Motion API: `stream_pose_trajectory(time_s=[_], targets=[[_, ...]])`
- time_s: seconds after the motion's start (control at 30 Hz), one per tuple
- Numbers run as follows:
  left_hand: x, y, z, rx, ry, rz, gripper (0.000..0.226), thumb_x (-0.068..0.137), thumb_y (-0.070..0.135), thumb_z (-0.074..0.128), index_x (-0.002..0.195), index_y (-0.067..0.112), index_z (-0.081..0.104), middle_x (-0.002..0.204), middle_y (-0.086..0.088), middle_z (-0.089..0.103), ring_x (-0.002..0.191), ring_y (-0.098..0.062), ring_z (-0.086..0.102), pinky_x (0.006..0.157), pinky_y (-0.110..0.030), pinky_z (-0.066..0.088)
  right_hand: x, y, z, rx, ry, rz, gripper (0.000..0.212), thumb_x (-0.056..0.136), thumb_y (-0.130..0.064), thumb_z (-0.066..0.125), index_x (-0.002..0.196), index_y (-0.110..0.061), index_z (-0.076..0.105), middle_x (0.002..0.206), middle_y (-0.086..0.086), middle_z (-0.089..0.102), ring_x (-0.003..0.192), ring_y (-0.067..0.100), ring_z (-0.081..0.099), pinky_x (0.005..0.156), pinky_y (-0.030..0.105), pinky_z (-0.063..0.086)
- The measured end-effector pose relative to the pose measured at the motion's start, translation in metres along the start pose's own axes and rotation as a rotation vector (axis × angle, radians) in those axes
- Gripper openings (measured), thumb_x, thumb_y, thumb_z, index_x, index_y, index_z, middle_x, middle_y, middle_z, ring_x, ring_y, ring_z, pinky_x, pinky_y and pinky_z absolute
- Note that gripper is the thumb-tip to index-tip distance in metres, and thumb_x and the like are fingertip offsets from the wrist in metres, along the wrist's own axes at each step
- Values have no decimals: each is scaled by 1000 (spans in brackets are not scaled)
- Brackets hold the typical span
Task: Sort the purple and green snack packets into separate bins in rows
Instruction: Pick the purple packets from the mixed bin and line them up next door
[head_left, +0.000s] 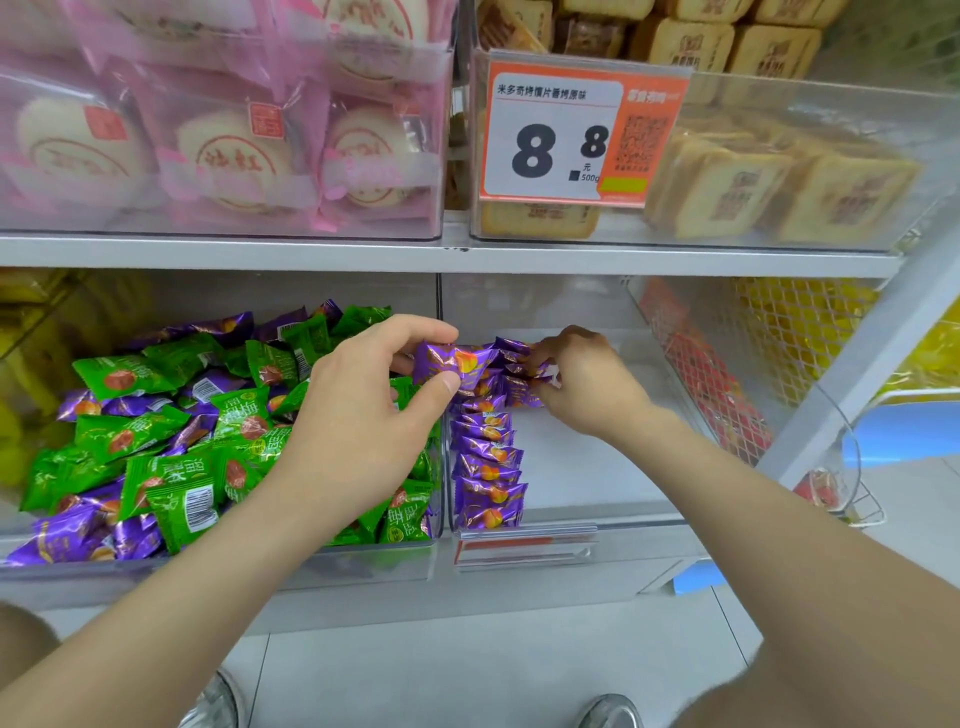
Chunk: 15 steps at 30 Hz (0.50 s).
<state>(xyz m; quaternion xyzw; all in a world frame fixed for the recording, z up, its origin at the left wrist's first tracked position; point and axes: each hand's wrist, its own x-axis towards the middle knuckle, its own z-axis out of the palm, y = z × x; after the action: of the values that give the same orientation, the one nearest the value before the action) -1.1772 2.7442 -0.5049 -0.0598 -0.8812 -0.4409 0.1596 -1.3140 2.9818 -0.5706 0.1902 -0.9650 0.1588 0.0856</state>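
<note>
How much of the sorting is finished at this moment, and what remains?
Early stage. Done: one row of purple packets stands along the right bin's left wall. In hand: the left hand pinches a purple packet; the right hand pinches the back packets of that row. Left: the left bin holds mixed green and purple packets, unsorted.

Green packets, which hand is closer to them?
Left. The left hand hangs just over the green packets in the mixed bin, pinching a purple packet. The right hand is away in the neighbouring bin, pinching the far end of the purple row.
</note>
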Motion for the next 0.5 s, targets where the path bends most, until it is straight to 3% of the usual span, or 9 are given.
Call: stream_pose_trajectory(time_s=[0.07,0.13,0.2,0.27,0.4,0.5], targets=[[1,0,-1,-14,6,-4,27,92,30,77,117,37,70,100,22,72,97,2,65,74,-20,49,-2,-11,-13,54,87,31,18,90,-17,65,102,-16,79,96,11,69,84,32,66,75,37,54],[1,2,-2,-25,1,7,24,88,32,80,111,36,73,96,22,74,96,2,67,70,-11,42,-12,-34,-36,345,95,55,20,93,-21,60,97,-13,78,88,9,74,80,24,69,74,34,54],[1,6,-2,-50,-11,34,23,84,32,83,106,36,75,90,22,75,91,-2,69,67,-13,41,-29,-57,-64,833,-92,24,22,98,-27,65,107,-11,77,92,13,76,78,19,70,73,37,56],[0,11,-1,-102,-11,55,24,81,35,87,102,34,75,88,22,76,85,-7,71,66,-20,43,-47,-68,-82,1046,-235,-85,26,93,-22,77,116,-10,76,97,11,78,83,16,71,75,32,58],[-3,15,0,5,-2,111,30,82,51,82,108,40,72,96,24,67,86,-1,63,66,-12,38,-49,-54,-89,1051,-206,-63,29,80,-9,84,108,-4,78,94,19,79,77,23,73,72,32,60],[-3,8,2,141,1,75,28,89,42,75,115,43,66,111,21,52,94,2,57,74,-5,36,-37,-20,-77,833,-68,82,22,85,-13,86,105,-10,78,89,11,80,76,22,77,78,39,63]])
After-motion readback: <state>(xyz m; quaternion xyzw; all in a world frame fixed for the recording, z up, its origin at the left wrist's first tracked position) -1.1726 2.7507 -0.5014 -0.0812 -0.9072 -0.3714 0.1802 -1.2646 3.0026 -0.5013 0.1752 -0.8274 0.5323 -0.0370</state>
